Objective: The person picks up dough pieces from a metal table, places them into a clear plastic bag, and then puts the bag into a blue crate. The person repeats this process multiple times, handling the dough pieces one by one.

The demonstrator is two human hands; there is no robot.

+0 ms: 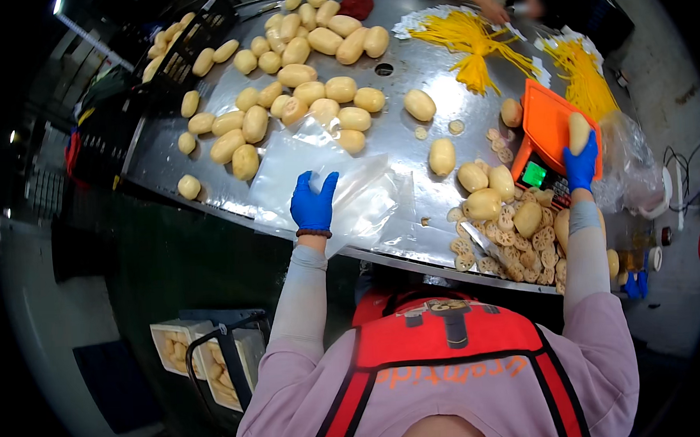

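Observation:
My right hand (581,164), in a blue glove, grips a peeled lotus root segment (579,131) over the right side of the orange tray (548,125) of a weighing scale. The scale's green display (534,174) is lit. My left hand (313,203), also gloved in blue, is over a stack of clear plastic bags (361,200), thumb and fingers apart. Whether it touches the bags I cannot tell. Below the scale lie cut lotus root slices (543,239) and whole segments (483,204), with a knife blade (481,239) among them.
Many peeled lotus roots (309,92) cover the metal table (405,151) at the left and back. A black crate (187,55) stands at the far left. Yellow tie strips (472,43) lie near another person's hand (495,13). Beside the scale is a crumpled plastic bag (626,159).

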